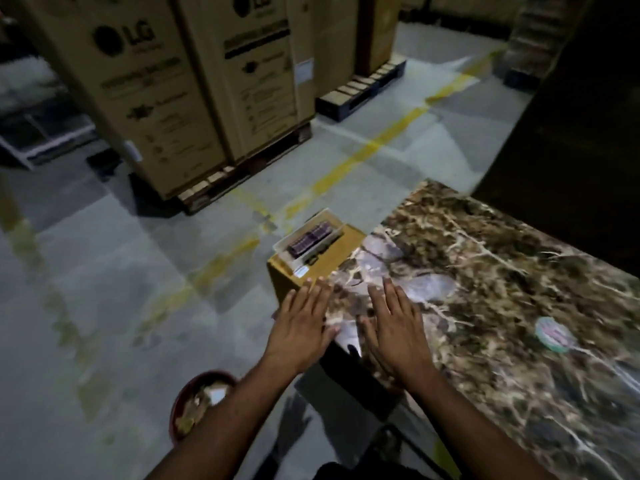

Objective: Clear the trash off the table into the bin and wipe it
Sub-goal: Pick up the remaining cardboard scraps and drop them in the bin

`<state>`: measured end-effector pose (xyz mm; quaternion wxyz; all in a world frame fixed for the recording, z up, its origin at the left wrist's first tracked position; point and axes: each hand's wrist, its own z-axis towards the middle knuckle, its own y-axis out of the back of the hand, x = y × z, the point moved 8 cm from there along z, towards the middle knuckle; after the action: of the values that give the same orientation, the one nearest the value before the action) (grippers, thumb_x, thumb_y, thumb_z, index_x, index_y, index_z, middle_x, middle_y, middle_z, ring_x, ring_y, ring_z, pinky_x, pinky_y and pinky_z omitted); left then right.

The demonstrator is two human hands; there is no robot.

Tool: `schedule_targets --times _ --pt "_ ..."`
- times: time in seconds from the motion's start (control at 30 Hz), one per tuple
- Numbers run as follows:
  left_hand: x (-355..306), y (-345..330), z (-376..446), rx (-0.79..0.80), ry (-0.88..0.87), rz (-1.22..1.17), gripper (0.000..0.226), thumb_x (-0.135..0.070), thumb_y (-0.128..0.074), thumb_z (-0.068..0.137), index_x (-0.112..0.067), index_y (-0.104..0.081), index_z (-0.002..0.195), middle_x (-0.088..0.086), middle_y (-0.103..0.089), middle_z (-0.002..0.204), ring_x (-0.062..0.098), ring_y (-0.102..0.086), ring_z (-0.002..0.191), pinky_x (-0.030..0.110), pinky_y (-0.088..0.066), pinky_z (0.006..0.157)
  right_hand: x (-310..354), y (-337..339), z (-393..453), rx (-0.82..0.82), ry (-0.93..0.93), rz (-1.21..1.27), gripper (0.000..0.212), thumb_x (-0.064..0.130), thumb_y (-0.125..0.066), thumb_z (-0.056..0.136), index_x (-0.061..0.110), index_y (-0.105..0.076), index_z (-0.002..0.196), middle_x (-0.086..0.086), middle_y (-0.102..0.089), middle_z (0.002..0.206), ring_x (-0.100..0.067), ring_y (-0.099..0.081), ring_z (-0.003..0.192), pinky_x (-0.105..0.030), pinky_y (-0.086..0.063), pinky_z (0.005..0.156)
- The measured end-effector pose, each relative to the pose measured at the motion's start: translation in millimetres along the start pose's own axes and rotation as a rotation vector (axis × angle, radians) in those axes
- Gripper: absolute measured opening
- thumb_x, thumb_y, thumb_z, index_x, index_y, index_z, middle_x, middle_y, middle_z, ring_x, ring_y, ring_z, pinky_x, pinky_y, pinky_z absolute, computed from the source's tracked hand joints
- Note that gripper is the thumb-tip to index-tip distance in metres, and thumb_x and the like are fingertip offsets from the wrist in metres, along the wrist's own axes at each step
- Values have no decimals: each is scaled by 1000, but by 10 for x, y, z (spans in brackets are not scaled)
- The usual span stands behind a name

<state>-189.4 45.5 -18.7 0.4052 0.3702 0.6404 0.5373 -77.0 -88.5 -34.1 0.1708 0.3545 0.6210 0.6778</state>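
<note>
Red bin (202, 403) on floor at near left, scraps inside. Left hand (303, 322) and right hand (394, 332) both flat, fingers spread, holding nothing, over the near corner of the marble table (502, 271). Step: clearing. Round pale wrapper (555, 335) (possibly a lid; blurred) lies well right, needs picking up next. No cloth visible. Boxed item (311, 239) on yellow stand (332, 261) unclear.

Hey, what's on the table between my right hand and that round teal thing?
In the head view, only bare marble table shows between the right hand and the round teal thing.
</note>
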Motion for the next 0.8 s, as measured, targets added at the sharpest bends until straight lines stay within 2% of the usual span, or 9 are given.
schedule_targets --times 0.1,0.23,0.4,0.6,0.7,0.8 --pt "-498 -119 518 12 -79 45 78 -63 -23 95 -19 -19 160 5 -26 165 26 -23 152 44 -18 121 -612 68 119 10 -89 -9 63 53 -36 99 21 -41 152 -11 -29 164 -32 -33 148 -52 -39 110" --pt "-1066 -256 987 87 -181 74 79 -64 -13 95 -21 -4 161 4 -8 169 25 -5 155 45 -6 124 -1148 155 193 -2 -198 51 66 56 -25 98 24 -36 154 -10 -19 168 -32 -23 152 -54 -32 116" --pt "-1295 -408 1323 128 -254 125 73 -61 -24 100 -22 -10 160 4 -10 169 26 -7 155 47 -10 122 -1443 112 325 20 -267 111 63 54 -34 104 27 -19 159 -9 1 170 -31 -9 156 -54 -19 121" --pt "-975 -447 1750 140 -259 128 73 -62 -21 100 -22 -13 159 5 -17 167 29 -13 153 49 -17 122 -1366 48 646 26 -295 110 62 51 -37 105 23 -23 158 -11 -11 169 -34 -18 153 -51 -26 118" --pt "-633 -394 2002 101 -241 118 71 -60 -31 100 -20 -23 158 7 -25 165 30 -20 152 49 -22 119 -1188 -6 931 44 -278 88 61 48 -39 104 21 -24 157 -11 -17 167 -34 -21 151 -50 -28 116" --pt "-150 -387 2292 77 -195 112 73 -60 -28 96 -21 -30 157 8 -31 163 32 -30 148 50 -31 115 -886 -120 1384 78 -228 17 63 49 -38 102 17 -28 156 -13 -24 165 -36 -28 147 -53 -33 113"
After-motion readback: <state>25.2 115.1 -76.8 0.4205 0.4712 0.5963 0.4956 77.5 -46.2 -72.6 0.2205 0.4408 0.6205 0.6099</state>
